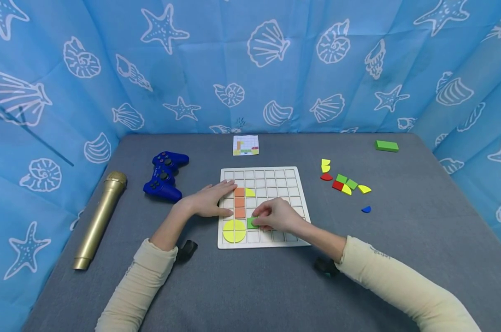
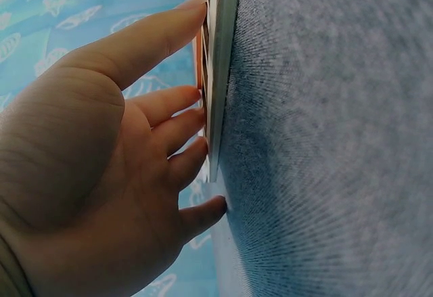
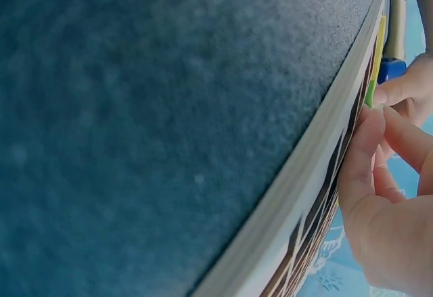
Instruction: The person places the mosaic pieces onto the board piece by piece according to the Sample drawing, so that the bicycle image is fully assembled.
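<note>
A white grid board (image 1: 271,244) lies mid-table. My left hand (image 1: 206,201) rests at its left edge, fingers spread and fairly straight; in the left wrist view its thumb and fingertips touch the board's side and top. Thumb and fingers of my right hand (image 1: 280,215) pinch a green square tile (image 1: 250,223) at the board's left-centre cells. The fingers partly cover that tile. Orange square tiles (image 1: 239,202) form a column on the board, beside a yellow quarter-circle tile (image 1: 250,192). Below them, yellow quarter tiles (image 1: 234,231) make a full circle.
Loose red, green and yellow tiles (image 1: 341,179) lie right of the board, with a blue piece (image 1: 366,209) nearby. A pattern card (image 1: 245,145) sits behind. A green block (image 1: 386,146) is back right. On the left are a blue game controller (image 1: 163,176) and gold microphone (image 1: 101,219).
</note>
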Available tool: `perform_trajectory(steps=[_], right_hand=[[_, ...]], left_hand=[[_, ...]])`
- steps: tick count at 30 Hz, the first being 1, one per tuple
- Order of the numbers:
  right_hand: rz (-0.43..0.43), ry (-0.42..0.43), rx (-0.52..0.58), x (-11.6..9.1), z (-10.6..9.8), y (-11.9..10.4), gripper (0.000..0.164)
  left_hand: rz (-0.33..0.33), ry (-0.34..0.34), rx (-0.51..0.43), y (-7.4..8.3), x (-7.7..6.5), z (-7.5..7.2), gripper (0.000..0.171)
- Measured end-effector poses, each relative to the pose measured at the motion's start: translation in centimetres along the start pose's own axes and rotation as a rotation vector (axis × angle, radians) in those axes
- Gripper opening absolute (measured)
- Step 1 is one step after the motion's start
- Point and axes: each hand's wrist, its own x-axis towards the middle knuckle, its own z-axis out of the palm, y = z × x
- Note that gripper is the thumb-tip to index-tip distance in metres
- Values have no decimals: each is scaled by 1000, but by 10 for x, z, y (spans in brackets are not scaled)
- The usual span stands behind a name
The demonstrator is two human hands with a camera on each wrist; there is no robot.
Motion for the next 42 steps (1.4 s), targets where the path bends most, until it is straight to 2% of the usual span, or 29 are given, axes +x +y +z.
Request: perform_trajectory(steps=[19, 29, 34, 42], right_hand=[[-37, 16, -33, 2, -2, -5, 15], [-22, -8, 36, 3, -1, -6, 13], [-25, -25, 69, 4, -3, -4, 15], [-24, -124, 181, 2, -24, 8, 27]], left_hand=[[-6, -11, 9, -1, 0, 0, 81], [-24, -12, 11, 0, 0, 0, 82], [-10, -6, 5, 0, -1, -1, 81], [-8, -8, 12, -1, 0, 0, 81]])
